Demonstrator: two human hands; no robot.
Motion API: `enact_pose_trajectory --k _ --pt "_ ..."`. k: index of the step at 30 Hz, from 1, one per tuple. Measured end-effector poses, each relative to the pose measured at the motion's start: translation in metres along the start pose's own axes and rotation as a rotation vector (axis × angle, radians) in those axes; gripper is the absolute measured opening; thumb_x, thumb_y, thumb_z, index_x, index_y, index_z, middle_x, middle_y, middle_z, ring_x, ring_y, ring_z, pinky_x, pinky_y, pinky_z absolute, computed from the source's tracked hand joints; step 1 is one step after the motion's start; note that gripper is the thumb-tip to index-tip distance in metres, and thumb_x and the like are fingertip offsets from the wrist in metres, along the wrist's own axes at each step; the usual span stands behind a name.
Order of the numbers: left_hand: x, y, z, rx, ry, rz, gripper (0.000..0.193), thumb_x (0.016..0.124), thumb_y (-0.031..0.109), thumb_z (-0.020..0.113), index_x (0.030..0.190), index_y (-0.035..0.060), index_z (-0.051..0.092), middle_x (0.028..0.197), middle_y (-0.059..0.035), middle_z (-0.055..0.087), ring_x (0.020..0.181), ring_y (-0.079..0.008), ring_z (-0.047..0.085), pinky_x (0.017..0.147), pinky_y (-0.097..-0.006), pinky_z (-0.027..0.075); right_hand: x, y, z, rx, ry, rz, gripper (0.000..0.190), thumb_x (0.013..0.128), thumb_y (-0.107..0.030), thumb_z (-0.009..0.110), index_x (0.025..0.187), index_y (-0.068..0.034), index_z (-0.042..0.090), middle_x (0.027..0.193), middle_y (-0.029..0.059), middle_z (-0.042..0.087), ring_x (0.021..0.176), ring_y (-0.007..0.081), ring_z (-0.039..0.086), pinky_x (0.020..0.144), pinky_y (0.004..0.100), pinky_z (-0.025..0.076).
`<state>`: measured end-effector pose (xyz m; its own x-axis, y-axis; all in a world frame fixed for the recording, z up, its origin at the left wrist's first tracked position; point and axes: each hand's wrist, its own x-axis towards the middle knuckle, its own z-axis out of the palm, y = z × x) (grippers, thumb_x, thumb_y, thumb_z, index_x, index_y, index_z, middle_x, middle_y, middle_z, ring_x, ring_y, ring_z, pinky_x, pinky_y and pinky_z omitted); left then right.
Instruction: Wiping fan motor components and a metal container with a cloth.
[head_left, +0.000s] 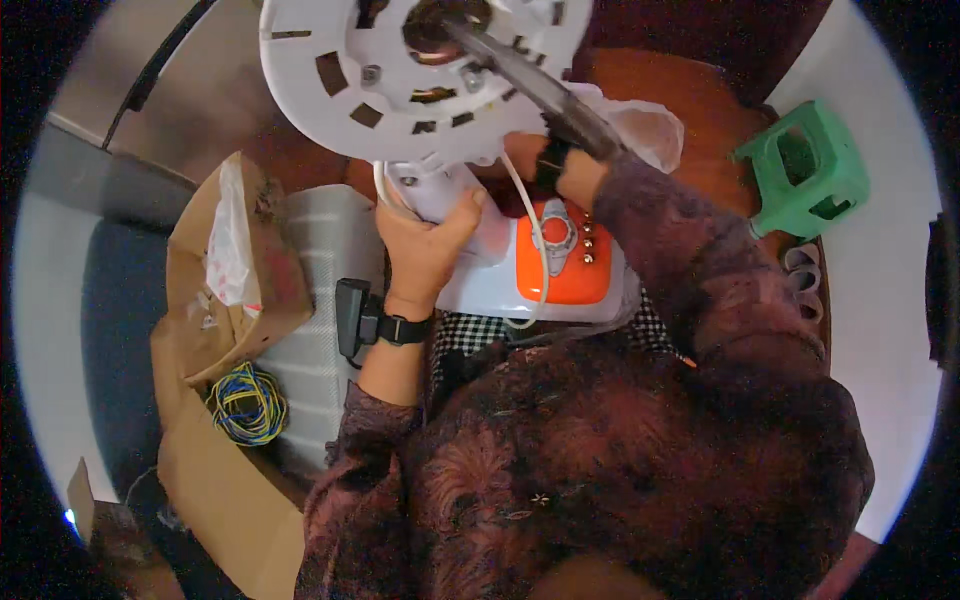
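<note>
An electric fan body with a white neck (448, 196) and a white base (480, 289) lies before me. My left hand (420, 240) grips the neck, thumb along its side. Above it, a slotted round white plastic plate (315, 105) surrounds a dark motor center (442, 30). A blurred grey rod (532, 82) slants from that center towards my right forearm. My right hand (523, 150) reaches behind the plate; its fingers are hidden. On the base is an orange control panel (531, 281) with a grey knob (556, 229) and several shiny buttons. A white cord (538, 240) loops across it.
Left of me is an open cardboard box (225, 510) with a plastic bag (231, 240) and a coil of coloured wire (247, 405). A grey ribbed plastic surface (311, 300) lies beside it. A green plastic stool (810, 169) lies tipped at the right; clear plastic wrap (652, 131) is behind the fan.
</note>
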<state>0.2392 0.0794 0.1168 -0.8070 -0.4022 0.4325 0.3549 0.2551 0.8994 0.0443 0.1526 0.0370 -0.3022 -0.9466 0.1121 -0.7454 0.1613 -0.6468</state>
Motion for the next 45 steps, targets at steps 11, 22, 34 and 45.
enact_pose_trajectory --k 11,22,34,45 --pt "0.019 -0.028 -0.016 -0.201 -0.121 -0.104 0.053 0.068 0.024 0.077 0.109 0.0000 0.052 0.098 -0.0080 0.060 0.083 -0.0147 0.058 0.072 -0.0303 0.049 -0.084 -0.042 -0.047 -0.163 -0.060 0.159 0.028 0.085 -0.021 0.052 0.098 0.002 0.061 0.084 0.0206 0.063 0.075 0.0299 0.061 0.070 0.0355 0.047" --pt "0.039 -0.013 0.003 0.131 0.116 0.027 0.049 0.069 0.029 0.077 0.099 -0.0013 0.053 0.088 -0.0087 0.061 0.076 -0.0162 0.058 0.069 -0.0307 0.048 -0.210 -0.088 -0.072 -0.076 0.281 0.331 0.022 0.085 -0.020 0.054 0.091 0.001 0.061 0.075 0.0147 0.062 0.068 0.0232 0.059 0.066 0.0347 0.047" --pt "0.056 -0.027 0.019 -0.151 -0.008 -0.095 0.055 0.074 0.035 0.074 0.108 0.0013 0.048 0.094 -0.0078 0.059 0.081 -0.0163 0.056 0.072 -0.0287 0.047 -0.118 -0.107 -0.045 0.345 0.762 0.152 0.025 0.087 -0.018 0.051 0.103 0.000 0.061 0.086 0.0089 0.065 0.076 0.0142 0.059 0.069 0.0283 0.047" --pt "0.072 -0.018 -0.007 -0.099 -0.555 -0.216 0.042 0.075 0.030 0.073 0.104 0.0026 0.060 0.092 -0.0048 0.063 0.082 -0.0140 0.060 0.074 -0.0293 0.049 -0.103 -0.053 -0.030 -0.333 0.330 0.200 0.023 0.085 -0.019 0.048 0.086 0.000 0.060 0.081 0.0229 0.062 0.077 0.0408 0.060 0.068 0.0491 0.048"
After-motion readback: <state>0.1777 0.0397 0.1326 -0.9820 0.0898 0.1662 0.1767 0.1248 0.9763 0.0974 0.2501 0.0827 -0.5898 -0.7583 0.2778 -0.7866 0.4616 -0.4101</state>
